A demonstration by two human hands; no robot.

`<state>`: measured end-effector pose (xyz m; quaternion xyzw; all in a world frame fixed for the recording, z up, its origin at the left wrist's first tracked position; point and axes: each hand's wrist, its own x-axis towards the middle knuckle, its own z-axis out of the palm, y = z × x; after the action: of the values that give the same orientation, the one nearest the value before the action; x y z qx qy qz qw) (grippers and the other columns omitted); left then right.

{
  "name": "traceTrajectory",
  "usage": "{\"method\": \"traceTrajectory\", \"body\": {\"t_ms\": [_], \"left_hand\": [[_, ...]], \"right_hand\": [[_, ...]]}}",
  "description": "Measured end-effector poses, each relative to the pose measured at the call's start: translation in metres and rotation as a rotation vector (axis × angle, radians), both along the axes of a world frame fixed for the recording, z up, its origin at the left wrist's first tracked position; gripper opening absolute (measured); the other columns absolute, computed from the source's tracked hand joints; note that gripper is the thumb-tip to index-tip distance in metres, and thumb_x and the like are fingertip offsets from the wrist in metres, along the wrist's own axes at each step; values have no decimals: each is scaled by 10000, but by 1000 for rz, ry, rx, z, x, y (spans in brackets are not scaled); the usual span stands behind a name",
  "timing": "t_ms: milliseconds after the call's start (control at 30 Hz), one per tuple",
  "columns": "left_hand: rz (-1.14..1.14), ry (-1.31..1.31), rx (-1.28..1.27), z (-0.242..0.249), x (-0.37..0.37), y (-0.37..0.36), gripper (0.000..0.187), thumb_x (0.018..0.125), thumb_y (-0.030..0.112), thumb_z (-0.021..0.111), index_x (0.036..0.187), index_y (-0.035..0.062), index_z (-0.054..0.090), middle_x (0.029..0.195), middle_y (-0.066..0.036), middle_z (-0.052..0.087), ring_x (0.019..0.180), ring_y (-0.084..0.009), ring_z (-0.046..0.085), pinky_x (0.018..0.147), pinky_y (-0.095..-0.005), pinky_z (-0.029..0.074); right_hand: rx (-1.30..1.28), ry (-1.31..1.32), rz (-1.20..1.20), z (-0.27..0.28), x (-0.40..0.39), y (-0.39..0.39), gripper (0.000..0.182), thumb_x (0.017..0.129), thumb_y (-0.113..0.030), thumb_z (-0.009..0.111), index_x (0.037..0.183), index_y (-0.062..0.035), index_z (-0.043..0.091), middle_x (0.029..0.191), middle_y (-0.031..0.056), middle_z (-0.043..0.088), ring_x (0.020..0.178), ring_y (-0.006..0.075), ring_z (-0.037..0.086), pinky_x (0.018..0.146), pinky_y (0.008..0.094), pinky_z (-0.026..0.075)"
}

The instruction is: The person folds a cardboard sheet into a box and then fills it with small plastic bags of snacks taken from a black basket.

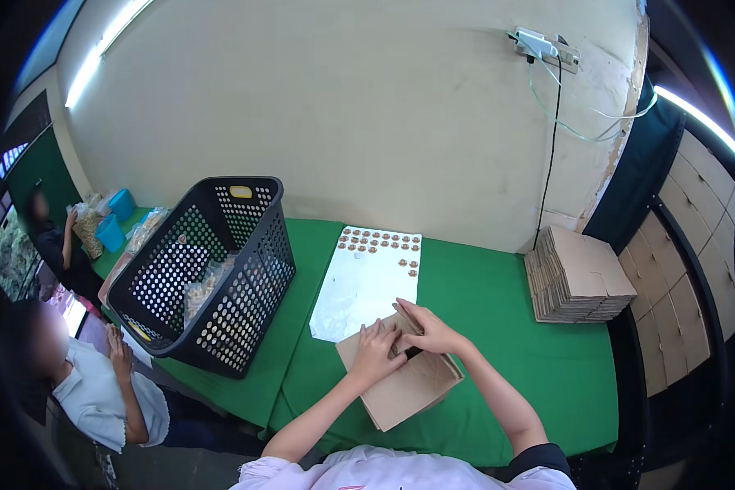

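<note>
A brown cardboard box (412,392) sits at the front of the green-covered table, its top flaps partly folded in and a dark gap showing between them. My left hand (374,353) presses on the flaps at the box's left side, its fingers gripping near the flap edge. From the right, my right hand (429,328) holds the far flap, fingers bent over its edge. Just beyond the box lies a white sheet (359,286) with rows of round brown stickers along its far end.
A black perforated basket (257,282) holding clear packets stands left. Flattened cardboard boxes (584,273) are stacked at the right on the green cloth (498,327). A person (110,384) stands at left; another (65,245) is farther back, near blue cups (110,233).
</note>
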<state>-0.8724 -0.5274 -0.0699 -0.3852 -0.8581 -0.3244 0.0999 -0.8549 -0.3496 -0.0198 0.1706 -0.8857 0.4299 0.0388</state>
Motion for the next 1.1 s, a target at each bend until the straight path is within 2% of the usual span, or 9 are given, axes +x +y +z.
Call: {"method": "traceTrajectory", "body": {"t_ms": [200,267,467,567,667,767,867,1000,1100], "left_hand": [[117,-84,210,-9,-10,1,388,751,210,558,1041,-46,560,1037,-241,572,1077,-383,491,962,-555,282],[117,-69,213,-9,-7,3,363,781,196,521,1037,-58,557,1041,-251,566,1087,-384,484,967,-558,273],[122,-121,228,-11,-11,1,338,838,158,456,1049,-99,521,1067,-277,540,1127,-382,454,1008,-532,235],[102,-119,223,-13,-12,2,336,850,169,445,1052,-88,523,1052,-262,552,1122,-392,452,997,-553,227],[67,-127,220,-13,-12,0,339,858,183,448,1062,-80,518,1057,-255,550,1125,-400,445,991,-564,222],[25,-147,210,-11,-9,-2,359,862,205,461,1079,-78,507,1086,-252,537,1138,-403,431,995,-562,215],[12,-70,163,-16,-8,-4,381,865,230,473,1100,-69,500,1110,-243,531,1151,-404,419,997,-559,210],[14,-95,173,-11,-12,-11,418,850,293,513,1111,-34,525,1150,-205,528,1183,-386,394,999,-540,216],[7,-68,138,-8,-12,-14,403,823,341,553,1055,13,582,1155,-151,530,1160,-349,423,992,-493,257]], "right_hand": [[-238,-420,25,31,9,21,577,696,-3,418,1267,-72,452,1167,149,543,1047,178,508,926,277,376],[-329,-443,49,25,12,29,557,685,22,386,1215,-83,521,1113,72,593,945,97,530,853,233,405],[-349,-501,200,21,11,55,510,675,-25,463,1172,-81,559,1138,70,585,1013,125,526,881,252,399],[-230,-479,261,19,8,51,483,688,-48,476,1161,-82,569,1177,68,564,1049,146,522,892,245,397],[-62,-393,298,33,13,23,503,697,-96,530,1198,-52,525,1239,94,513,1198,214,423,994,358,337],[464,-370,123,23,24,-18,587,705,-225,621,1232,-17,467,1303,158,422,1229,282,368,1007,429,299],[770,-7,-102,-43,43,-52,685,683,-335,677,1220,17,437,1317,216,350,1216,355,342,995,472,285],[112,242,-200,-56,37,-42,590,674,-277,707,1102,48,465,1260,252,355,1190,385,345,969,463,306],[74,209,-476,-58,57,-28,613,675,-232,708,1159,24,431,1235,240,379,1163,375,378,963,423,326]]}}
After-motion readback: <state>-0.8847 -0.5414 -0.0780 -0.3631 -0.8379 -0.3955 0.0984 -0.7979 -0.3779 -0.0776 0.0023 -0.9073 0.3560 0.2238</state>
